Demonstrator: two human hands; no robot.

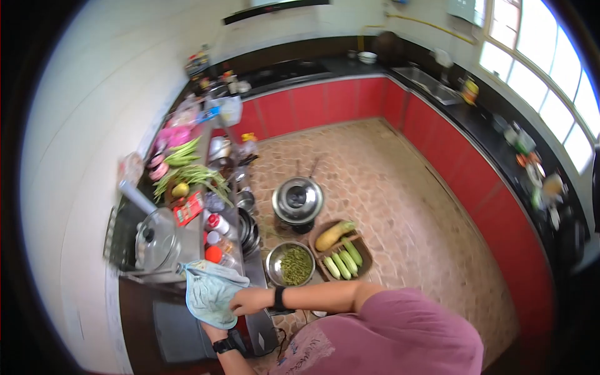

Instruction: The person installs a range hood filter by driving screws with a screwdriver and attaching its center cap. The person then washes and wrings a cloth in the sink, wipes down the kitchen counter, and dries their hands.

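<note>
A light blue cloth hangs in front of me at the near left, beside the counter. My right hand, with a black band on the wrist, is closed on the cloth's right side. My left hand, with a black watch on the wrist, reaches up from below against the cloth's lower edge. The cloth covers its fingers, so their grip is hidden. Just beyond the cloth stand a red-lidded jar and a pot with a glass lid.
On the floor are a lidded metal pot, a steel bowl of chopped green pieces and a basket holding several green gourds and a yellowish one. Long green beans lie on the left counter. Red cabinets line the far and right sides.
</note>
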